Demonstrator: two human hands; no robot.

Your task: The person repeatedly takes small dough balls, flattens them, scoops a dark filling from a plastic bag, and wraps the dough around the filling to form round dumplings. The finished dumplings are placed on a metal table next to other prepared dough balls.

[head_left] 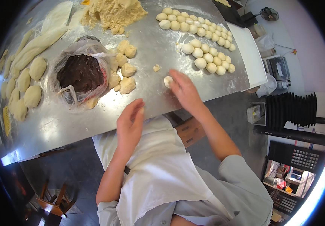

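My right hand [185, 90] is closed on a small pale dough piece [167, 81] at the steel table, its fingers covering part of it. My left hand [129, 122] hovers by the table's front edge with fingers curled; a pale spot shows between thumb and fingers, too small to name. A little dough scrap [156, 68] lies just beyond the right hand. Left of my hands, crumbly yellow dough lumps [127, 85] sit beside a plastic bag of dark brown filling [80, 74].
Rows of round dough balls [208, 57] stand at the far right of the table [147, 49]. A large crumbly dough heap [113, 14] rises at the back. Smooth oval dough pieces [32, 96] and long dough strips [38, 47] lie on the left. A wooden stool [190, 132] is under the front edge.
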